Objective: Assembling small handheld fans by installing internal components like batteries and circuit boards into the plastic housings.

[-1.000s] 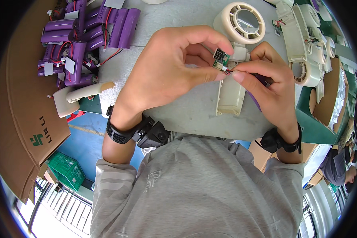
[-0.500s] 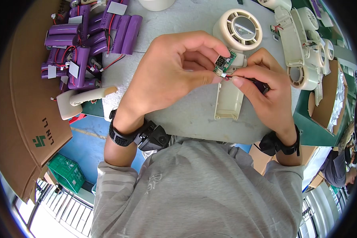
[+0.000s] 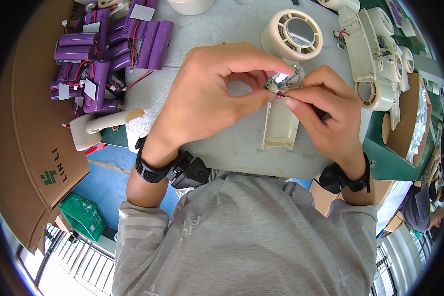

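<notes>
My left hand [image 3: 207, 91] is closed, pinching a small green circuit board [image 3: 282, 80] by its edges between thumb and fingers. A bright glare covers part of the board's face. Close against its lower edge, my right hand [image 3: 333, 111] pinches thin red and black wires [image 3: 279, 94]. Something dark sits under the right fingers, mostly hidden. Beneath both hands lies a cream half-shell handle [image 3: 279, 130], open side up. Just beyond stands a round cream fan head [image 3: 268, 42] with a slotted ring; my hands hide whether it joins the handle.
Purple battery cells [image 3: 160, 45] with wires are heaped at the left, beside a large cardboard box [image 3: 29, 113]. Cream curved parts [image 3: 114, 120] lie at the table's left edge. More fan housings [image 3: 358, 54] and an open carton [image 3: 404, 126] are at the right.
The circuit board has tilted in my left hand, and its face now catches the light. My right fingers have shifted slightly left with the wires.
</notes>
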Demonstrator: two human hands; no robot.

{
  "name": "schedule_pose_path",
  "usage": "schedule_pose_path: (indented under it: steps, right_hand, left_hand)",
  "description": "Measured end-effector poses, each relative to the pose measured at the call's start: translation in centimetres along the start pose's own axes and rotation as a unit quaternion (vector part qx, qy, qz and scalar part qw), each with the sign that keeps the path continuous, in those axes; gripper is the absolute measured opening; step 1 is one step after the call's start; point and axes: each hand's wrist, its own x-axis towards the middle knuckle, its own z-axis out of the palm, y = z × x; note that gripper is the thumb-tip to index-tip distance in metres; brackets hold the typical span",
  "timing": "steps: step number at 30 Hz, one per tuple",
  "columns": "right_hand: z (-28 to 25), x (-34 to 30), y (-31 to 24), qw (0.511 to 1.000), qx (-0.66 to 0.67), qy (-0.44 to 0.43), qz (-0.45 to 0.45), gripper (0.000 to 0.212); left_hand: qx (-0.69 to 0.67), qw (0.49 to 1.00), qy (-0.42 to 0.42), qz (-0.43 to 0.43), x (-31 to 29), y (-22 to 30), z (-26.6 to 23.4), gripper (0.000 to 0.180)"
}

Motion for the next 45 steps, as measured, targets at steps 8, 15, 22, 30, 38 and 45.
schedule_pose_path:
  steps: [8, 15, 22, 30, 38, 45]
  right_hand:
    - [0.14, -0.08, 0.04, 0.996, -0.038, 0.005, -0.078, 0.008]
    - [0.90, -0.41, -0.47, 0.991, 0.080, 0.088, 0.067, 0.036]
    - [0.99, 0.16, -0.10, 0.995, 0.019, 0.096, 0.010, 0.037]
    - [0.82, -0.11, 0.14, 0.995, -0.013, 0.100, 0.005, 0.038]
    - [0.52, 0.02, 0.37, 0.995, -0.045, 0.085, -0.006, 0.037]
    - [0.86, 0.04, 0.09, 0.994, -0.029, 0.100, 0.014, 0.034]
  left_hand:
    - [0.056, 0.997, -0.012, 0.043, -0.15, -0.09, 0.10, 0.044]
    - [0.044, 0.998, 0.038, 0.010, -0.07, 0.21, 0.90, 0.040]
    - [0.076, 0.996, 0.024, 0.032, -0.12, -0.23, 0.41, 0.038]
    - [0.145, 0.985, 0.053, 0.075, -0.25, -0.47, 0.72, 0.032]
    - [0.173, 0.978, 0.070, 0.091, -0.13, -0.42, 0.87, 0.029]
    - [0.180, 0.976, 0.069, 0.101, -0.27, -0.73, 1.01, 0.028]
